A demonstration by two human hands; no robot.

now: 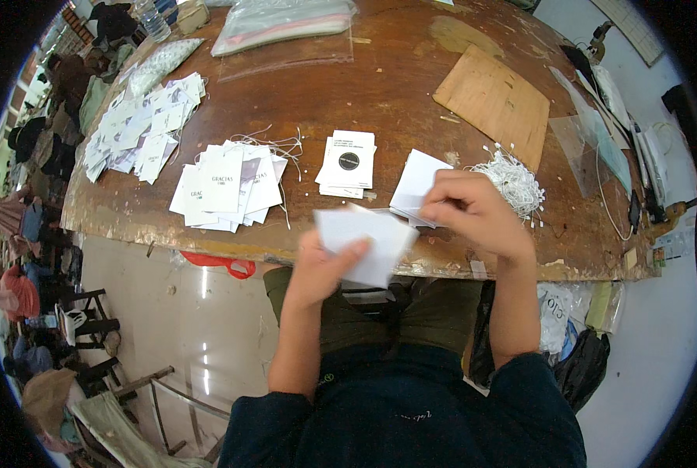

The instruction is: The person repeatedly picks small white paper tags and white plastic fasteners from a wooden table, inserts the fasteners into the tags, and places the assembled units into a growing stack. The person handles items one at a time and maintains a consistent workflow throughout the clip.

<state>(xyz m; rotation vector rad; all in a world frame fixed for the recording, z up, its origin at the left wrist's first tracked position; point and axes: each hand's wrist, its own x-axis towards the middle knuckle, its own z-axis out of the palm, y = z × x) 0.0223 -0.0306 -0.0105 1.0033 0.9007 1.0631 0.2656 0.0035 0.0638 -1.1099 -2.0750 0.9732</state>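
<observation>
The left hand [321, 267] holds a few white cards [373, 248] at the near edge of the table [305, 97], thumb lying across their face and the rest of the hand behind them; the cards are tilted and slightly fanned, their lower part reaching past the table edge above the person's lap. The right hand [473, 209] is bent at the wrist, its fingers curled in toward the thumb in a narrow pinch, and whether anything thin is caught between them cannot be told. Its fingertips are at the right side of a white stack [417, 178], overlapping it in the view, and it is unclear whether they touch it. Just beyond the right hand, a heap of white strings [514, 186] lies beside the near corner of a wooden board [495, 103]. Left of the white stack, printed cards [348, 162] lie in a loose pile, the top one bearing a black disc. Farther left is a pile of tags [227, 186], with white loops spreading from its far and right sides, and beyond that a larger, spread heap of tags [142, 132], with a filled clear bag [165, 66] at its far end. Flat plastic bags [282, 27] lie on the far side of the table, with a bottle [152, 22] to their left.
</observation>
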